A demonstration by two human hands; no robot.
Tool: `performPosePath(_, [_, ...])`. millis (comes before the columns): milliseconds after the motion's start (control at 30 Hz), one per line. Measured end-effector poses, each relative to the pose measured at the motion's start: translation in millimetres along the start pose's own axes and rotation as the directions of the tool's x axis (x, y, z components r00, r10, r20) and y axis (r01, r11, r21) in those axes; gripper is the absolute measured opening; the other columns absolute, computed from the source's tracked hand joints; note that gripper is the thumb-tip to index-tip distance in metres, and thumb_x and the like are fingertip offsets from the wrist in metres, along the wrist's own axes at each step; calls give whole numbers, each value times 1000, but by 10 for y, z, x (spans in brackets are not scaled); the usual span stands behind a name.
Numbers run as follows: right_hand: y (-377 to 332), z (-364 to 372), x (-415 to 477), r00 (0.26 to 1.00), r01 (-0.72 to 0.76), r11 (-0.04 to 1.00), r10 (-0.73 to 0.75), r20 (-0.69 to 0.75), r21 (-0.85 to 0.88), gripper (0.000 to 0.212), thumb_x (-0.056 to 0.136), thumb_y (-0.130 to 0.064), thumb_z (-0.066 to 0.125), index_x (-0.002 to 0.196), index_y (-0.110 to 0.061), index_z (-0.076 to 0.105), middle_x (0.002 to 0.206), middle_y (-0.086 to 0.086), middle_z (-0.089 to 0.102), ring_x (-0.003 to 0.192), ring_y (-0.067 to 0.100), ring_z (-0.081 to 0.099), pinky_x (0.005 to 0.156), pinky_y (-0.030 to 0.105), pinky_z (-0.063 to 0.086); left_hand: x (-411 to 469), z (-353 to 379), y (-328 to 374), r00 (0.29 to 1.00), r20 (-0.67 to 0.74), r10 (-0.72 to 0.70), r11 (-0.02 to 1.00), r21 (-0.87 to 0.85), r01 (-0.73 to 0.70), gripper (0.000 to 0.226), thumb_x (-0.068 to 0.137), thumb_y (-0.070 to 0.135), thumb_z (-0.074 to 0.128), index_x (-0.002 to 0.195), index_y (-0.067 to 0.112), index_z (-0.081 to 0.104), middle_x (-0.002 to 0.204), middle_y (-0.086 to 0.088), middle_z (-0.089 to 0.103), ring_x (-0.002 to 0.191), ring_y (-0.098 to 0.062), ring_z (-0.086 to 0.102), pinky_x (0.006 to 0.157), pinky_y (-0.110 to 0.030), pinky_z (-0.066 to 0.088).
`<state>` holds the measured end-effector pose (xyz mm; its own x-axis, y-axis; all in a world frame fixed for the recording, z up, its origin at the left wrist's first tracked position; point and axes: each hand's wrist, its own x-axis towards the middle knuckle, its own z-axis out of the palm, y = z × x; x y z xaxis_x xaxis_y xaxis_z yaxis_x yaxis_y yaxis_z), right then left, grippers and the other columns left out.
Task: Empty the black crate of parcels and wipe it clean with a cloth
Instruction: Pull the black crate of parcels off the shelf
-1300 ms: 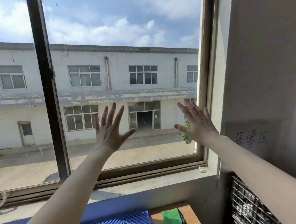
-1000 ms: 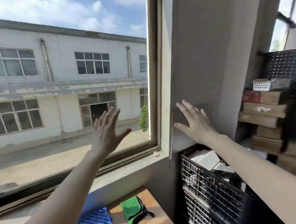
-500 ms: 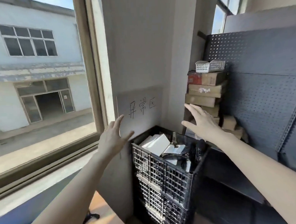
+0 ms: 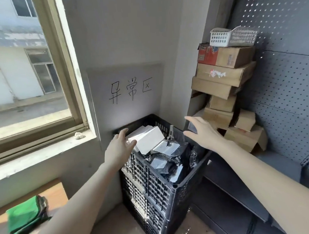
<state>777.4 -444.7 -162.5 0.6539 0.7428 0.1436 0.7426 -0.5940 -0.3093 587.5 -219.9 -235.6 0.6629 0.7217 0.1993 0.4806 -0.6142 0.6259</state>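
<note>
Black crate (image 4: 154,180) on the floor in the corner, against the wall beneath a handwritten sign (image 4: 130,89). Holds parcels (image 4: 165,151) to the rim, white boxes (image 4: 147,139) on top. Left hand (image 4: 118,149) over its left rim, fingers straight, gripping nothing. Right hand (image 4: 203,132) above its right rim, fingers spread wide, empty. Green cloth (image 4: 24,220) on a wooden table (image 4: 53,193), well apart to the left. Stacked cardboard boxes (image 4: 223,80) to the right.

I saw a black crate (image 4: 154,185) of matt lattice plastic, glossy crinkled plastic parcels (image 4: 172,157) inside, a soft green cloth (image 4: 24,219) on the smooth wooden bench (image 4: 53,193), and matt cardboard boxes (image 4: 225,72).
</note>
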Motion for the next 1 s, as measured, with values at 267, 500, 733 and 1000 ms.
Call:
performPosePath(267, [638,599,1021,989,13,1000,-14,147,7,57,96,-42,51,147,-36,26,149,-1,36,129,26,44,99,42,43,662,949,-165,974,-2,-228,974,-4,228,55,94,43,52,144,28,36,128,-5,55,111,-25,56,85,-37,47])
performPosePath(500, [1070,1093,1841,955,9,1000,-9,298,1,58,95,-40,52,147,-35,25,145,3,38,123,27,46,96,43,45,1054,1537,-335,897,-13,-441,897,17,442,57,93,43,55,144,27,37,134,-11,43,122,-31,42,100,-42,41])
performPosePath(733, [1476,1558,2412,926,24,995,13,376,-93,59,94,-41,52,146,-36,25,144,0,34,124,27,41,91,38,43,1110,1829,-398,804,-12,-594,804,5,594,64,93,43,58,147,25,30,132,-11,38,104,-28,55,88,-35,43])
performPosePath(1000, [1769,2041,2858,887,37,997,1,461,-73,69,94,-34,54,150,-37,15,142,10,35,119,33,45,91,41,47,998,2083,-301,704,-86,-705,697,93,711,59,96,38,52,148,28,25,120,-11,46,98,-34,57,85,-38,45])
